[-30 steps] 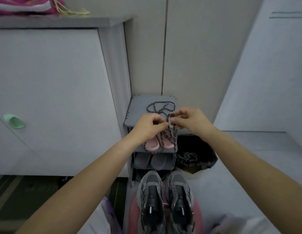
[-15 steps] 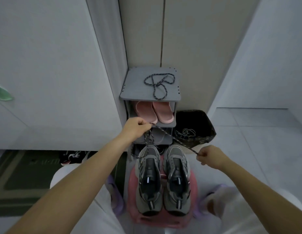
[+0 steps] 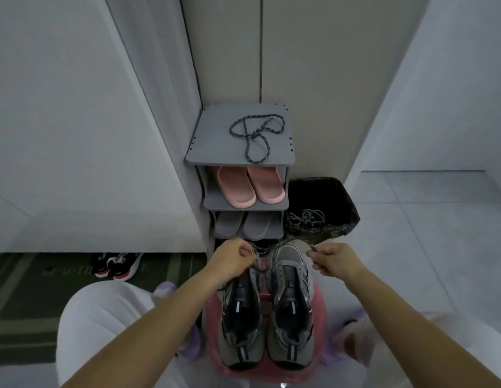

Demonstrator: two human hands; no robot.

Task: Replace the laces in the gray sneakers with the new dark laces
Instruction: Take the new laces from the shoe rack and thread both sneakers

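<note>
Left hand (image 3: 232, 260) was curled, pinching a dark speckled rope lace (image 3: 257, 251) over the toe of the left shoe. Right hand (image 3: 332, 261) pinched the same lace near its other end, with the tip poking out past the fingers. The span between the hands was thin and blurred against the shoe toes, so I couldn't tell if it ran through any eyelet.

The pair of gray mesh sneakers (image 3: 291, 303) sat side by side, toes away from the person, on a round pink plastic stool (image 3: 213, 331). The left shoe's toe was hidden under the left hand, and the stool was mostly covered by the shoes.

A second dark speckled lace (image 3: 256, 135) lay looped on top of the gray shoe rack (image 3: 213, 141), well apart from the hands. Pink slippers (image 3: 249, 186) were on the shelf below, gray slippers (image 3: 243, 226) under those, and the lowest shelf was blocked by the hands. A black-bagged bin (image 3: 341, 197) just right of the rack held tangled pale laces (image 3: 306, 217).
</note>
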